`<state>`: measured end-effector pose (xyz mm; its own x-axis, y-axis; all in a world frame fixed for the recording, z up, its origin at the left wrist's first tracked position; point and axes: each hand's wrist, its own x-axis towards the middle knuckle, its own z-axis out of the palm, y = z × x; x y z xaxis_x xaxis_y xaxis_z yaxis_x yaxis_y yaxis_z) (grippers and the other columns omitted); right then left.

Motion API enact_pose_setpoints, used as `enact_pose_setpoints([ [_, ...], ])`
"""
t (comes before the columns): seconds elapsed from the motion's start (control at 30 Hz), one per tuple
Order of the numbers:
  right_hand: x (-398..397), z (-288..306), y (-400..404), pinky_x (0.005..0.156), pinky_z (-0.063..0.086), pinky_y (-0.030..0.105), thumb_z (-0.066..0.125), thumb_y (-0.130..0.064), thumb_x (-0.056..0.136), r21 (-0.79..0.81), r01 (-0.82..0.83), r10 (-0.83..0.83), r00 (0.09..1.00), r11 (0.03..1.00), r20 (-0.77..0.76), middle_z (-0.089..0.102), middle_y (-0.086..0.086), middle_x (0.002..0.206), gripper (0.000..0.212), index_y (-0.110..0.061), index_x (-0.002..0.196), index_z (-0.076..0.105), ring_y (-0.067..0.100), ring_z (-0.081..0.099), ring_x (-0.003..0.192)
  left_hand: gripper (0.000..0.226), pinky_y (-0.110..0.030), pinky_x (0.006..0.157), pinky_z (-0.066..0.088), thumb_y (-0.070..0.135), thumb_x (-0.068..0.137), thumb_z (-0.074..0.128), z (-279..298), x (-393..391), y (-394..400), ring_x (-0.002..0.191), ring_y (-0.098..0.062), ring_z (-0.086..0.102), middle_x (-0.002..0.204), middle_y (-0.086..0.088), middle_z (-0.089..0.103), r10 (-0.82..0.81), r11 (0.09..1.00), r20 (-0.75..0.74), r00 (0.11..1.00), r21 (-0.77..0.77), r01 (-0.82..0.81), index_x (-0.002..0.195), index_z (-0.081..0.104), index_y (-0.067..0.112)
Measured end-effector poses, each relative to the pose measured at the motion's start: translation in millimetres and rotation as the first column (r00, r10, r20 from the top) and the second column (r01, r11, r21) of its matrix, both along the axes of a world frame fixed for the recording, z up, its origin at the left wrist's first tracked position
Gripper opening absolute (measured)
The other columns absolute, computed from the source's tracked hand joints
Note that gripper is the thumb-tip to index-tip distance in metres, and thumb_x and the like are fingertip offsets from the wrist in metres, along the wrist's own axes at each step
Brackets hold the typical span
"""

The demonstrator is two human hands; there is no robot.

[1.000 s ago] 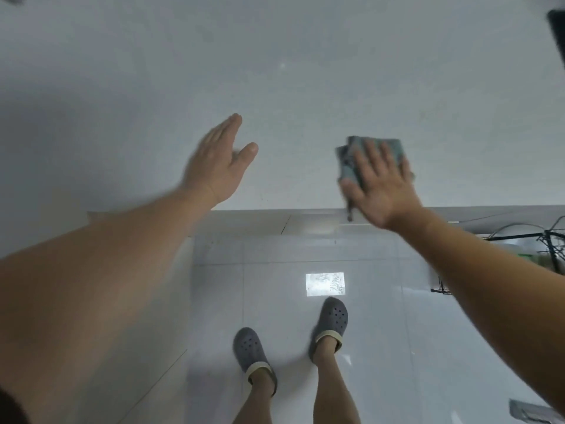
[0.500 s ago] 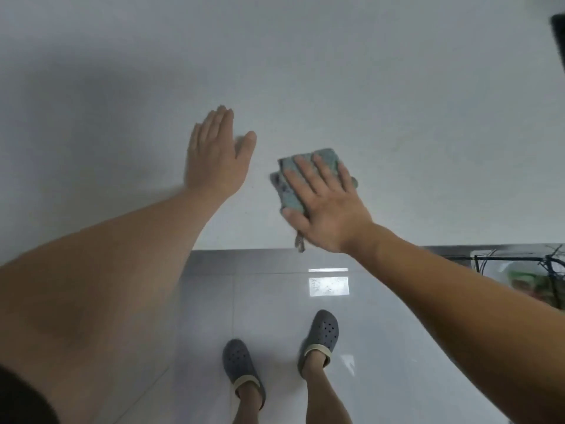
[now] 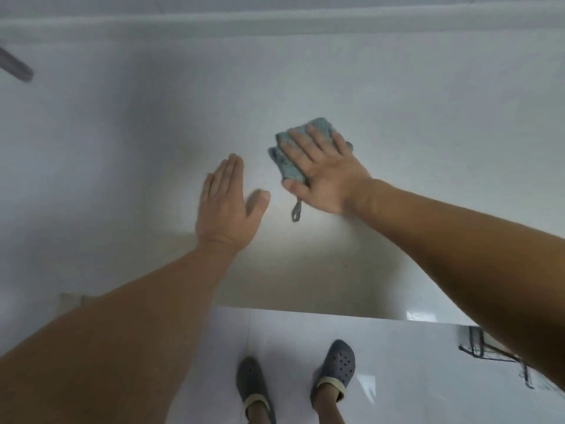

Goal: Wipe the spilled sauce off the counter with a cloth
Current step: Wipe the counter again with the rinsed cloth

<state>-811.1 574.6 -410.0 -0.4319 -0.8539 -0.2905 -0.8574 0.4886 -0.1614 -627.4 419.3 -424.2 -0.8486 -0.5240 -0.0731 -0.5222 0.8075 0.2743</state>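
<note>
**Right hand flat on cloth, mid-counter**

I see the folded teal-grey terry cloth [image 3: 289,162] lying on the pale white stone counter [image 3: 428,123], just right of frame centre. A small grey hanging loop [image 3: 296,212] trails out from under it toward the lower part of the frame and lies on the counter surface.

My right hand [image 3: 324,175] lies on top of the cloth, palm down, with the fingers [image 3: 301,148] straight and spread, pressing it flat against the counter. The thumb tip sits at the cloth's lower edge, just above the loop. The cloth shows beyond the fingertips and along the hand's left side; the rest is hidden under the palm.

My left hand [image 3: 226,206] is just left of the cloth, apart from it, held wide with fingers straight and together and the thumb angled out toward the right. It holds nothing. I cannot tell whether it touches the counter or hovers above it.

No sauce stain is discernible to me on the counter around the cloth; the picture is soft.

A blurred dark grey bar-shaped object [image 3: 16,70] sits at the upper left edge. In the lower part of the frame are the glossy light grey tiled floor [image 3: 412,362] and two dark grey perforated clogs [image 3: 337,365] on the feet.
</note>
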Motion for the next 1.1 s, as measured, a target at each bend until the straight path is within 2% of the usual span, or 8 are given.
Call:
enact_pose_setpoints([
  [0.17,-28,3,-25,0.127,-0.016,0.061,0.01,-0.066,0.103,-0.031,0.592,-0.592,0.806,0.805,0.013,-0.013,0.006,0.178,0.083,-0.022,0.171,-0.007,0.033,-0.017,0.163,0.081,-0.042,0.128,0.007,0.061,0.097,0.026,1,-1,0,0.158,-0.013,0.007,0.171,-0.002,0.014,0.002,1.0,0.013,1.0,0.001,-0.002,0.163,0.018,0.013],
  [0.27,-3,8,-72,0.125,-0.018,0.063,0.01,-0.065,0.105,0.021,0.227,-0.228,0.973,0.974,0.025,-0.018,0.008,0.177,0.081,-0.022,0.169,-0.012,0.035,-0.02,0.162,0.082,-0.042,0.128,0.006,0.062,0.098,0.024,1,-1,-1,0.158,-0.013,0.003,0.172,-0.001,0.01,-0.012,1.0,0.051,0.999,-0.027,0.013,0.164,0.014,0.014],
  [0.37,-30,6,-84,0.129,-0.014,0.056,0.014,-0.072,0.104,0.034,-0.18,0.179,0.984,0.983,0.021,-0.017,0.001,0.178,0.081,-0.031,0.169,-0.012,0.027,-0.019,0.163,0.083,-0.042,0.128,0.005,0.062,0.097,0.024,2,-4,-3,0.158,-0.015,0.004,0.171,-0.002,0.01,-0.01,1.0,0.077,0.997,-0.023,0.012,0.163,0.014,0.012],
  [0.47,-83,6,-82,0.13,-0.011,0.055,0.014,-0.072,0.102,-0.003,0.168,-0.168,0.986,0.986,-0.019,-0.009,-0.001,0.179,0.081,-0.032,0.171,-0.006,0.026,-0.012,0.164,0.085,-0.044,0.128,0.009,0.061,0.094,0.027,2,-8,-4,0.157,-0.018,0.011,0.17,-0.004,0.016,-0.011,0.999,0.09,0.996,-0.038,0.014,0.162,0.021,0.011],
  [0.57,-92,7,-110,0.125,-0.019,0.058,0.009,-0.068,0.101,-0.006,0.513,-0.513,0.858,0.858,-0.02,-0.013,0.006,0.178,0.085,-0.023,0.171,-0.008,0.032,-0.017,0.163,0.085,-0.045,0.127,0.012,0.061,0.093,0.032,1,-7,-3,0.157,-0.019,0.013,0.17,-0.004,0.018,-0.008,0.997,0.09,0.996,-0.071,0.014,0.161,0.023,0.011],
  [0.73,-83,8,-136,0.129,-0.013,0.058,0.01,-0.075,0.102,-0.001,-0.128,0.128,0.992,0.992,-0.003,-0.012,0.002,0.179,0.084,-0.03,0.17,-0.008,0.028,-0.015,0.164,0.086,-0.044,0.128,0.005,0.062,0.096,0.025,3,-6,-5,0.158,-0.017,0.0,0.172,-0.003,0.006,-0.037,0.999,0.144,0.989,-0.033,0.042,0.164,0.01,0.012],
  [0.93,-103,10,-156,0.127,-0.016,0.06,0.01,-0.065,0.102,-0.012,0.518,-0.518,0.855,0.855,0.006,-0.012,0.005,0.179,0.083,-0.022,0.171,-0.008,0.031,-0.016,0.163,0.085,-0.044,0.128,0.005,0.062,0.095,0.028,3,-6,-5,0.158,-0.015,0.0,0.172,0.0,0.005,-0.024,0.999,0.135,0.991,-0.026,0.028,0.164,0.011,0.014],
  [1.1,-82,14,-177,0.128,-0.014,0.061,0.011,-0.071,0.103,-0.017,0.074,-0.073,0.997,0.997,0.036,-0.013,0.001,0.178,0.083,-0.027,0.171,-0.007,0.027,-0.018,0.163,0.084,-0.044,0.128,0.004,0.061,0.096,0.026,4,-6,-4,0.158,-0.015,-0.003,0.172,0.0,0.002,-0.029,0.999,0.156,0.987,-0.03,0.034,0.164,0.007,0.014],
])
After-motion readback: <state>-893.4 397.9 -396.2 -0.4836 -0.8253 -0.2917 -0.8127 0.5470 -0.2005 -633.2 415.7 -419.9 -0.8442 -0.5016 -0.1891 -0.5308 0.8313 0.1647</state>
